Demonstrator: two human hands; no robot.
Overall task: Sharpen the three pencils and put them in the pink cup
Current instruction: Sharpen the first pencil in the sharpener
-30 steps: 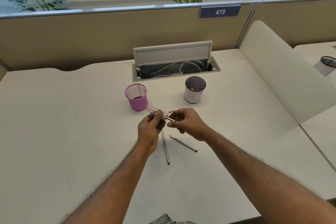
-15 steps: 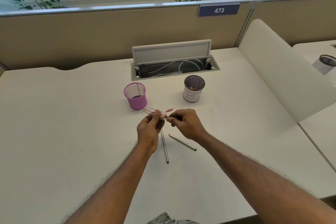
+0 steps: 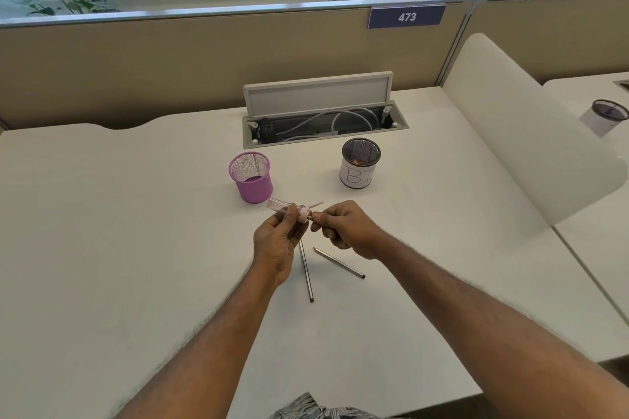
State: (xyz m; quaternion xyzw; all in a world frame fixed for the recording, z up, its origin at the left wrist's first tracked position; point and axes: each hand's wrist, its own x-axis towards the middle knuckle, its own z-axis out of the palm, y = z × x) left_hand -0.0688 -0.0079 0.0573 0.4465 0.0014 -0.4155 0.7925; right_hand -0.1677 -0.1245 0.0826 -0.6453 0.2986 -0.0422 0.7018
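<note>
My left hand [image 3: 277, 241] grips a small pale pink sharpener [image 3: 289, 209] with a clear tube end, held above the desk. My right hand [image 3: 343, 228] pinches a pencil whose tip is in the sharpener; the pencil itself is almost wholly hidden inside the fist. Two dark pencils lie on the desk below my hands: one [image 3: 306, 274] runs near-vertically, the other [image 3: 340, 263] slants toward the right. The pink mesh cup [image 3: 251, 177] stands just beyond and left of my hands.
A black mesh cup with a white paper label [image 3: 360, 163] stands right of the pink cup. Behind both is an open cable tray [image 3: 325, 126] with a raised lid. A white curved divider [image 3: 531, 133] bounds the desk's right side.
My hands have stayed together at the sharpener; the right hand's grip shifted slightly as it turned the pencil. The two pencils on the desk have not moved.
</note>
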